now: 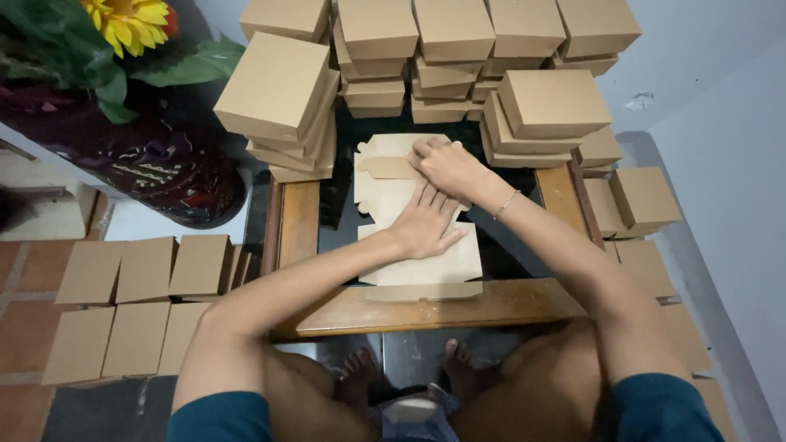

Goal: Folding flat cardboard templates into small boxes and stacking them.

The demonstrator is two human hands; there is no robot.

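Observation:
A flat brown cardboard box blank (426,266) lies unfolded on a small table with a dark glass top and a wooden frame (426,311). My left hand (426,225) presses flat on the middle of the blank, fingers spread. My right hand (446,164) rests on the far part of the blank, fingers curled over a flap near its top edge. A thin bracelet (506,203) circles my right wrist.
Stacks of folded brown boxes (282,90) crowd the back of the table, with more stacks (548,106) at the right. Boxes lie in rows on the floor at left (139,270) and right (643,196). A dark vase with a sunflower (131,20) stands far left.

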